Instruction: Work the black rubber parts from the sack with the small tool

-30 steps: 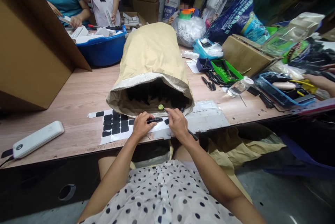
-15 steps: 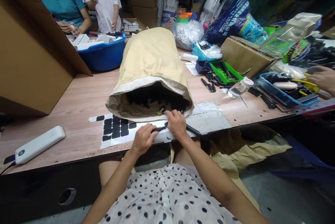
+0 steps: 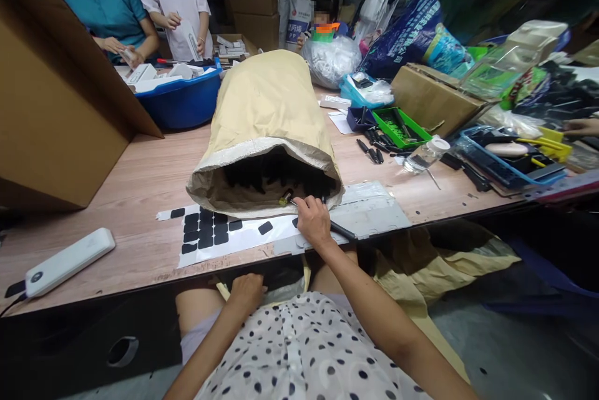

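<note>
My right hand [image 3: 313, 220] rests at the table's front edge, fingers wrapped around a small hammer [image 3: 344, 231]. The hammer has a black handle, a thin metal shaft and a yellow-and-dark head, which lies at the sack's mouth. Below the table edge, over my lap, is my left hand [image 3: 248, 291]; its fingers are mostly hidden and nothing shows in it. A large tan sack [image 3: 266, 100] lies with its open mouth towards me, dark pieces inside. In front of it lies a white sheet [image 3: 243, 241] with rows of black rounded pads [image 3: 206, 231].
A white power bank [image 3: 70, 263] lies at left, beside a cardboard box [image 3: 60, 94]. Behind stands a blue basin [image 3: 182, 100] of white boxes. To the right are a green tray [image 3: 402, 128], a clear jar [image 3: 425, 153] and a blue basket [image 3: 510, 163]. Co-workers stand beyond.
My left hand has dropped from the table edge to below it, and the slim black piece it held is out of sight. My right hand stays put with the hammer.
</note>
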`<state>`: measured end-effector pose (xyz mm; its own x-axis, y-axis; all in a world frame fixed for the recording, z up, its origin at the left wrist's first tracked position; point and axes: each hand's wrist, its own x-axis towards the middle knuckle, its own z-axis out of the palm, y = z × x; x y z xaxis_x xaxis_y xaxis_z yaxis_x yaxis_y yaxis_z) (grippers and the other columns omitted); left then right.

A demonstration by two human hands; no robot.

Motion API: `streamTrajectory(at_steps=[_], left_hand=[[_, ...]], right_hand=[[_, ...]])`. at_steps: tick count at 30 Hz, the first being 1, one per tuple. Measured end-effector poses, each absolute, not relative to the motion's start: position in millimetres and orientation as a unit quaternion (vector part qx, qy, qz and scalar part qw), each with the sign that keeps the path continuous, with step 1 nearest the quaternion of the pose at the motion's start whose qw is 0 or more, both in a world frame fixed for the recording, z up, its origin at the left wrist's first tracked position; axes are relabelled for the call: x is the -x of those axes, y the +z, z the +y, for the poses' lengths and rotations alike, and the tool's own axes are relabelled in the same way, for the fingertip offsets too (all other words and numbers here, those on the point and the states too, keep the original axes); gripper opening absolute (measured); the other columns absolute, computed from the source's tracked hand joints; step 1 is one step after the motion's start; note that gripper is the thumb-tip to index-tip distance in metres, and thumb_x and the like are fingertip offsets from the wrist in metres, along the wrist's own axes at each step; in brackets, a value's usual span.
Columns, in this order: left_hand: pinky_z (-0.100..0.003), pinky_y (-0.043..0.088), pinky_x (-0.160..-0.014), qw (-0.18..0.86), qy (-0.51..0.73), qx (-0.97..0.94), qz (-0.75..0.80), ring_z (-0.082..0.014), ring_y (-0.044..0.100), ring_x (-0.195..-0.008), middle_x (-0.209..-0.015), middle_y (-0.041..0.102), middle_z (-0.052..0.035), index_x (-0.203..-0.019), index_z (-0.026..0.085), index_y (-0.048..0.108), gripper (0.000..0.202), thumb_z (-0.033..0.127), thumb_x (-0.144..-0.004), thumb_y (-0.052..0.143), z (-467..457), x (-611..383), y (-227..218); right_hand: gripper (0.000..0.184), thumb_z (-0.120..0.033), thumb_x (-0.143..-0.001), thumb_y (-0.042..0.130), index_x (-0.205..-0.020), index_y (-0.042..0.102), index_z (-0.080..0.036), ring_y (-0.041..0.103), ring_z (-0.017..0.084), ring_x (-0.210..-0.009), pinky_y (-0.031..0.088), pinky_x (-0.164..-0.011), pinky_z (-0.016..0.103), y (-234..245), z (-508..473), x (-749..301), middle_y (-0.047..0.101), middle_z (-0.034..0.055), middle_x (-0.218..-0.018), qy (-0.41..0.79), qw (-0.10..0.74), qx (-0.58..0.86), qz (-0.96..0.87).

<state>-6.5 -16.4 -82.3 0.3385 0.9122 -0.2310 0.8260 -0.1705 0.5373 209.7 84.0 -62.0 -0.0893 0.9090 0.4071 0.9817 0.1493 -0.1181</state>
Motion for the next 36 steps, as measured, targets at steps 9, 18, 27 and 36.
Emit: streamTrajectory(at_steps=[9, 18, 27, 36], left_hand=[[-0.032, 0.050, -0.070, 0.311, 0.230, -0.681, 0.622, -0.0225, 0.068, -0.074, -0.076, 0.072, -0.0033, -0.097, 0.023, 0.072, 0.032, 0.047, -0.088, 0.053, 84.4, -25.6, 5.3], [-0.049, 0.048, -0.076, 0.143, 0.212, -0.601, 0.757, -0.0433, 0.066, -0.104, -0.111, 0.071, -0.0237, -0.115, 0.017, 0.067, 0.042, 0.041, -0.083, 0.057, 162.2, -36.2, -10.3], [-0.045, 0.048, -0.078, 0.172, 0.107, -0.570, 0.796, -0.0406, 0.070, -0.097, -0.097, 0.075, -0.0203, -0.116, 0.016, 0.069, 0.041, 0.032, -0.080, 0.059, 151.2, -27.5, -10.1], [-0.031, 0.050, -0.081, 0.164, 0.226, -0.795, 0.539, -0.0220, 0.065, -0.091, -0.095, 0.070, -0.0044, -0.101, 0.024, 0.071, 0.018, 0.032, -0.088, 0.062, 104.1, -7.9, -17.8]], right_hand=[[0.033, -0.013, -0.092, 0.049, -0.116, 0.069, -0.025, 0.043, 0.023, -0.086, 0.030, -0.073, 0.033, -62.3, 84.1, -208.2, 0.055, 0.0077, -0.089, -0.097, 0.194, 0.645, -0.732], [0.032, -0.014, -0.091, 0.051, -0.115, 0.069, -0.025, 0.045, 0.022, -0.086, 0.031, -0.073, 0.033, -60.0, 84.9, -207.5, 0.056, 0.0072, -0.088, -0.097, 0.192, 0.642, -0.736], [0.032, -0.014, -0.093, 0.049, -0.116, 0.069, -0.024, 0.044, 0.022, -0.084, 0.030, -0.072, 0.032, -61.2, 85.6, -207.8, 0.057, 0.0073, -0.088, -0.105, 0.200, 0.645, -0.730], [0.032, -0.014, -0.092, 0.049, -0.116, 0.069, -0.024, 0.043, 0.023, -0.085, 0.029, -0.073, 0.033, -61.8, 85.2, -207.4, 0.057, 0.0075, -0.089, -0.104, 0.199, 0.648, -0.728]])
